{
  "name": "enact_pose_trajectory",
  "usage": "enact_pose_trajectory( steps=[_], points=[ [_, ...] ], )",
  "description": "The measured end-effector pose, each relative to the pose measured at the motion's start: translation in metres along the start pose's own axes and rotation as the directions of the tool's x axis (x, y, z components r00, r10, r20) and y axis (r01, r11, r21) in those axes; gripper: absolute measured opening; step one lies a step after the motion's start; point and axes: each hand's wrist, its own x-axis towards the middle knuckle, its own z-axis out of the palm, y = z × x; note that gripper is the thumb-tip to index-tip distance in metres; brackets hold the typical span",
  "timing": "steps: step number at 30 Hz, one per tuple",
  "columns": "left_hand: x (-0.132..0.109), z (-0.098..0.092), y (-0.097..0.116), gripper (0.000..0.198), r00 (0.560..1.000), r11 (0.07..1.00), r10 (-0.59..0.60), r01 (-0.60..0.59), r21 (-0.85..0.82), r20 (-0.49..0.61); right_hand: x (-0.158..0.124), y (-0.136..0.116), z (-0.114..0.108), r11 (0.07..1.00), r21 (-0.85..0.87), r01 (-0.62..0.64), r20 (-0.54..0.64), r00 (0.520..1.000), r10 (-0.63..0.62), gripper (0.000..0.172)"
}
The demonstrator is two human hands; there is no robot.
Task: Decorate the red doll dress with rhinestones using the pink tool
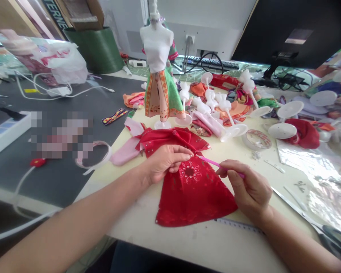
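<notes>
A small red doll's dress (193, 203), with a pale flower motif and tiny beads, lies on the table in front of me. Over its waist, my left hand (165, 161) is closed in a pinch; what sits between thumb and forefinger is too small to make out. My right hand (250, 189) grips a slim pink pen-like tool (211, 162) from the right. The tool's pale tip points left, close to my left fingertips. Red and pink cloth pieces (125, 151) spread out behind the dress.
A small white mannequin (158, 49) in a patterned skirt stands behind. Several white doll stands (234, 132) and cloth scraps lie right of it. Scissors (297, 210), a ruler (238, 224) and tape rolls (256, 139) surround my work. A power strip (10, 132) is at left.
</notes>
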Motion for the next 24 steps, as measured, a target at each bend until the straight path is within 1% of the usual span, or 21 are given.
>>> enact_pose_trajectory(
  steps=[6, 12, 19, 24],
  points=[
    [0.000, -0.001, -0.002, 0.006, 1.000, 0.999, 0.017, -0.017, 0.040, 0.013, 0.001, -0.004, -0.001, 0.997, 0.025, 0.073, -0.012, 0.997, -0.073, 0.025],
    [0.000, 0.001, -0.005, 0.009, 1.000, 0.992, 0.020, -0.020, 0.123, 0.005, 0.003, -0.008, -0.003, 0.987, 0.041, 0.153, 0.025, 0.988, -0.154, 0.028],
    [0.000, 0.000, -0.007, 0.007, 0.999, 0.992, 0.034, -0.034, 0.120, 0.002, 0.006, -0.011, -0.005, 0.967, 0.044, 0.250, 0.071, 0.965, -0.252, 0.032],
    [0.000, 0.000, -0.008, 0.014, 0.999, 0.992, 0.044, -0.045, 0.115, 0.007, 0.006, -0.010, -0.006, 0.965, 0.038, 0.259, 0.067, 0.963, -0.261, 0.033]
  ],
)
